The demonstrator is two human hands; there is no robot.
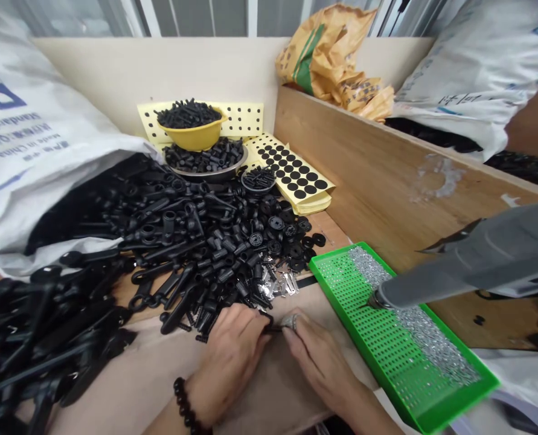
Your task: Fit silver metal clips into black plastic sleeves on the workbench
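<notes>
My left hand, with a dark bead bracelet at its wrist, grips a slim black plastic part at the front of the heap. My right hand meets it from the right, its fingertips pinching a small silver metal piece against that part. Just behind my hands lies a large heap of black plastic parts, with several loose silver metal clips at its edge. To the right of my right hand sits a green perforated tray holding many tiny silver pieces.
A grey power screwdriver hangs above the tray. Behind the heap are a yellow bowl, a steel dish and a sheet of black round pads. White sacks and a wooden board flank the bench.
</notes>
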